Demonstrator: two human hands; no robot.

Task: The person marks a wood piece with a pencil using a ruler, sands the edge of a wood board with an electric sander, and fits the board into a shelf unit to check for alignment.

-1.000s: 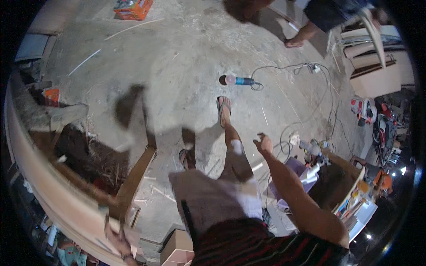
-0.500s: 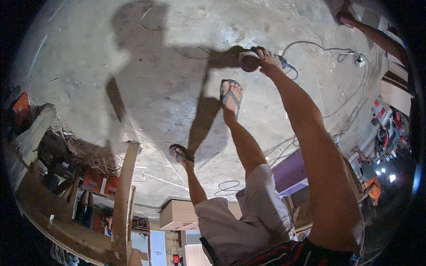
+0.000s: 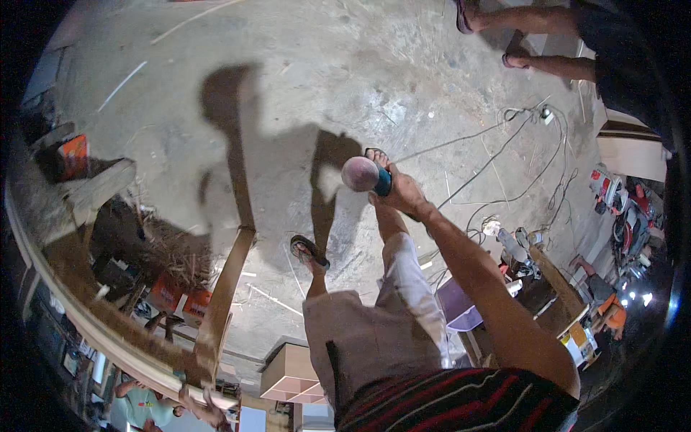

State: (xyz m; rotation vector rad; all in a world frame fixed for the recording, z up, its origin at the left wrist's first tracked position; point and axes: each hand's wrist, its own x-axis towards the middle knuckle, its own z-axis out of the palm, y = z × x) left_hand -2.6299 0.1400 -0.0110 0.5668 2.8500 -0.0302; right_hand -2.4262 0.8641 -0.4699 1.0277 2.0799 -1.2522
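Observation:
My right hand (image 3: 404, 194) is closed round a teal angle grinder (image 3: 384, 180) and holds it above the floor, over my right foot. Its round, reddish sanding disc (image 3: 360, 174) faces up toward me. At the lower edge what looks like my left hand (image 3: 205, 409) lies by the wooden frame (image 3: 224, 299), its fingers partly apart. Whether they touch the wood I cannot tell. Both my feet, in flip-flops, stand on the concrete floor (image 3: 281, 173).
Power cables (image 3: 504, 151) trail over the floor to the right. Another person's legs (image 3: 533, 43) stand at the far right. An orange box (image 3: 73, 157) and wood shavings (image 3: 180, 252) lie left. A purple box (image 3: 457, 306) and a pale cabinet (image 3: 288, 367) are near my legs.
My right hand has drawn the grinder nearer and a little left, and its disc has turned toward me. What looks like my left hand has come into view. The other person's legs show more.

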